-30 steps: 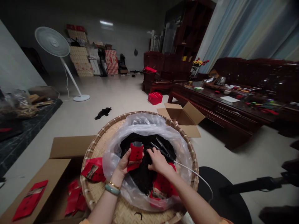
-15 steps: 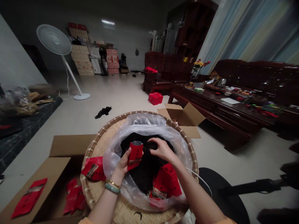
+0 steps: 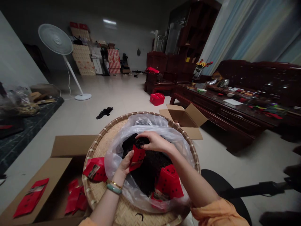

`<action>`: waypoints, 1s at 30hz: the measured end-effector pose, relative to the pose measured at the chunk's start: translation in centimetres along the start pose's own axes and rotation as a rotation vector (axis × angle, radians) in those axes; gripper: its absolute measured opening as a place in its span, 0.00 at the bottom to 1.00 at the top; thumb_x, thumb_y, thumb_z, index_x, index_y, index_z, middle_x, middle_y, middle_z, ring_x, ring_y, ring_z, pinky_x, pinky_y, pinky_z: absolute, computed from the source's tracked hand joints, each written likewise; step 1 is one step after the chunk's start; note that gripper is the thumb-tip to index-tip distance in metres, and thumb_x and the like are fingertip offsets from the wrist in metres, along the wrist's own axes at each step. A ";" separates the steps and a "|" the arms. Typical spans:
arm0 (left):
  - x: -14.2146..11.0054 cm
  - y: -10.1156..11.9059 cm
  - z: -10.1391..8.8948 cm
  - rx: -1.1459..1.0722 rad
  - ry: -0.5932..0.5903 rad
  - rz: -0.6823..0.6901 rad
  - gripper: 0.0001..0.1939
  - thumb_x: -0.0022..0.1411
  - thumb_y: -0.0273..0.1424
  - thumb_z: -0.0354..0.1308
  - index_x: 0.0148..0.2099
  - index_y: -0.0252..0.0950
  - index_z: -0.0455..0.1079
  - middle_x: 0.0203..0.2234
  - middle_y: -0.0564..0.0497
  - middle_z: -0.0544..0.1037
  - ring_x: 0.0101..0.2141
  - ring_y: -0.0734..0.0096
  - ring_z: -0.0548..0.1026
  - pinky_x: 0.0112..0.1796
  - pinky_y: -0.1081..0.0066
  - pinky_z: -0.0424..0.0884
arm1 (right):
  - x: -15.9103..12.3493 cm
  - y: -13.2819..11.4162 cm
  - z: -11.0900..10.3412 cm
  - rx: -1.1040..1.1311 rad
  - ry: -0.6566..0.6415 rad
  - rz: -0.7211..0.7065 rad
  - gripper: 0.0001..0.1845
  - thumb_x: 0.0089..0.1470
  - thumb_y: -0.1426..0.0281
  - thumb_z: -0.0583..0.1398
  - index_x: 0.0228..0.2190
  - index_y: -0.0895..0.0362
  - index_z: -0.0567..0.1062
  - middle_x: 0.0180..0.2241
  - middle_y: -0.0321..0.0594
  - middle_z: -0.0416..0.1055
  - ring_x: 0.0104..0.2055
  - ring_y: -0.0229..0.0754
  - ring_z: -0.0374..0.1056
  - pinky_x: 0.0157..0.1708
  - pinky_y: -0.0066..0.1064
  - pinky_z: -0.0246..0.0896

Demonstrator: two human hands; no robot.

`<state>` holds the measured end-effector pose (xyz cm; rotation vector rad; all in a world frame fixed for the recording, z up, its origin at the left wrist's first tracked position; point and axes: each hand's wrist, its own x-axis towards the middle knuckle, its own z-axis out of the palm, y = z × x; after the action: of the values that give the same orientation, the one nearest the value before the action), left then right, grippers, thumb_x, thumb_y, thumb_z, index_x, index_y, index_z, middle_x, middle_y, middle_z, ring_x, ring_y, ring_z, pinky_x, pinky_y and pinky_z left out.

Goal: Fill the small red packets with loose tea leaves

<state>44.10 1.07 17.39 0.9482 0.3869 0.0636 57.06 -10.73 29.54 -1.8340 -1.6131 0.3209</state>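
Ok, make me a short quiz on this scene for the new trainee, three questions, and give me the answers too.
1. Which hand holds the red pouch, the left hand or the right hand?
2. True or false: the green bangle is on the right wrist.
3. What lines the round woven bamboo tray and holds the dark loose leaves?
A) a clear plastic bag
B) a sheet of cardboard
C) a red cloth

Key: 1. The left hand. 2. False, it is on the left wrist. 3. A.
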 end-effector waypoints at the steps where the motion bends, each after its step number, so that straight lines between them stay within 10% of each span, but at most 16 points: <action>1: 0.0 -0.1 0.0 -0.011 -0.012 0.007 0.29 0.44 0.51 0.62 0.43 0.35 0.70 0.34 0.43 0.79 0.42 0.49 0.74 0.40 0.59 0.70 | -0.2 -0.1 -0.2 -0.004 -0.040 -0.007 0.25 0.42 0.79 0.61 0.45 0.56 0.73 0.43 0.40 0.72 0.45 0.44 0.66 0.45 0.32 0.58; 7: 0.2 -0.5 0.1 -0.097 -0.156 0.081 0.29 0.41 0.45 0.67 0.42 0.33 0.72 0.34 0.43 0.79 0.38 0.54 0.76 0.38 0.65 0.71 | -0.8 -0.4 -1.4 -0.099 -0.273 0.000 0.23 0.41 0.80 0.60 0.43 0.57 0.74 0.44 0.42 0.70 0.44 0.45 0.66 0.46 0.34 0.59; 21: 0.7 -1.1 -0.3 -0.163 -0.194 0.094 0.27 0.37 0.40 0.71 0.41 0.34 0.72 0.33 0.48 0.79 0.32 0.66 0.76 0.36 0.70 0.71 | -1.4 -2.2 -0.6 -0.017 -0.147 0.018 0.22 0.48 0.79 0.59 0.47 0.57 0.71 0.39 0.40 0.75 0.38 0.40 0.70 0.39 0.29 0.62; 30: 0.2 -0.8 -0.3 -0.211 -0.127 0.072 0.29 0.37 0.46 0.69 0.42 0.37 0.73 0.35 0.46 0.79 0.43 0.48 0.74 0.41 0.59 0.71 | -2.2 -1.2 -0.6 -0.161 -0.056 0.021 0.14 0.51 0.72 0.60 0.42 0.59 0.74 0.40 0.45 0.73 0.40 0.43 0.68 0.41 0.33 0.62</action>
<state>44.09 0.92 16.57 0.7531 0.2236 0.1069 56.01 -12.97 30.21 -1.9796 -1.7012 0.2596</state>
